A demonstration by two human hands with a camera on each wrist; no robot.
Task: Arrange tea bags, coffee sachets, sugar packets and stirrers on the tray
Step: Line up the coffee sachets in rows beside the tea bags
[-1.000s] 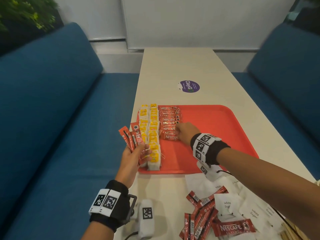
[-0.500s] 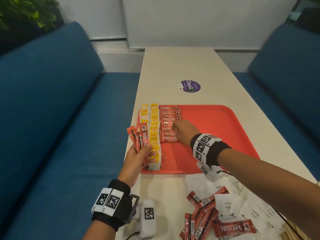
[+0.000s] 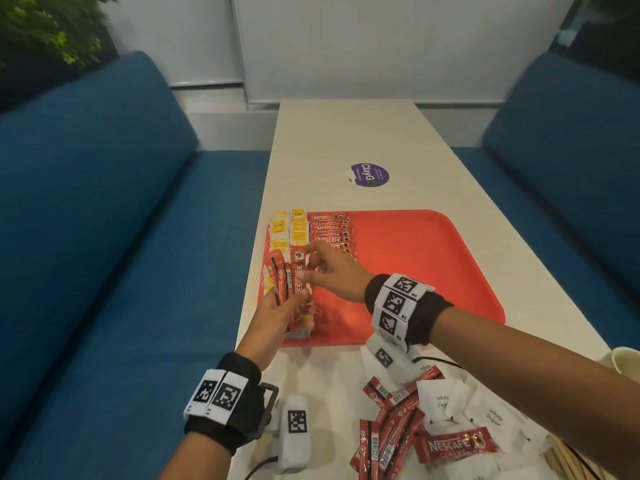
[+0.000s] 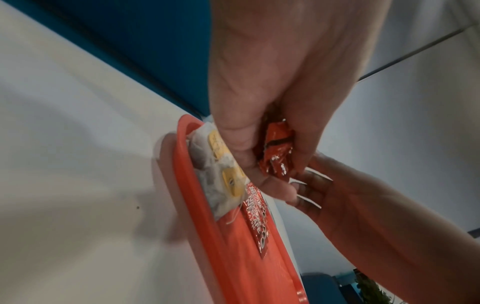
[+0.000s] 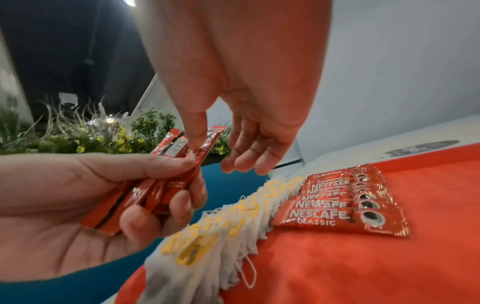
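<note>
An orange tray lies on the table. Its left side holds two columns of yellow-tagged tea bags and a column of red coffee sachets. My left hand grips a fanned bundle of coffee sachets above the tray's left edge. My right hand has reached the bundle. Its thumb lies on the front sachet and its index finger sits at that sachet's upper right edge, pinching it.
Near the front edge of the table lie loose coffee sachets, white sugar packets and wooden stirrers. A paper cup stands at the right. A purple sticker is beyond the tray. Blue benches flank the table.
My right hand left the sachet column on the tray and moved left to the bundle. My left hand shifted right with the bundle, over the tray's left edge.
</note>
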